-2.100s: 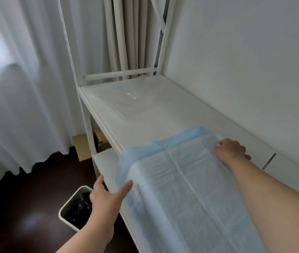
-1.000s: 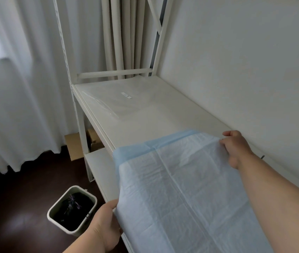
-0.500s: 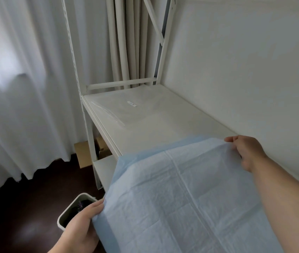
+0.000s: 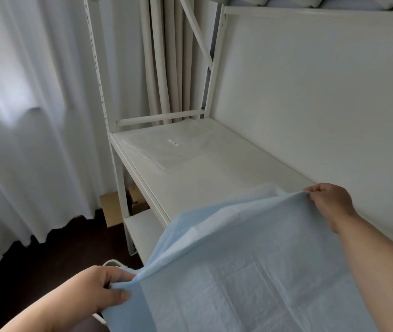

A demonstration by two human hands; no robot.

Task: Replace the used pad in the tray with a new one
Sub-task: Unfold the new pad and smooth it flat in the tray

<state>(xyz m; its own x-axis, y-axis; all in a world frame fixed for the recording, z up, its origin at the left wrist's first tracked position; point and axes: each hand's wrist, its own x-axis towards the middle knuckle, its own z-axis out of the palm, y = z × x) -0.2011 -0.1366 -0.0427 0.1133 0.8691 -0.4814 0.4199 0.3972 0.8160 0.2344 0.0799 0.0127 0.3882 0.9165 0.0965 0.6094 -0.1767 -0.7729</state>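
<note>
White curtains (image 4: 23, 140) hang far left, the left hand (image 4: 105, 289) pinches the near left corner of the blue pad (image 4: 238, 271), which is lifted above the white shelf (image 4: 214, 173), and the right hand (image 4: 329, 202) pinches its far right corner

We extend both bare forearms forward. Our left hand (image 4: 105, 287) sits low and near, thumb and curled fingers pinching a corner of the pad (image 4: 250, 271). Our right hand (image 4: 329, 202) reaches farther and higher, back of hand up, fingers pinching the opposite corner of that pad.
</note>
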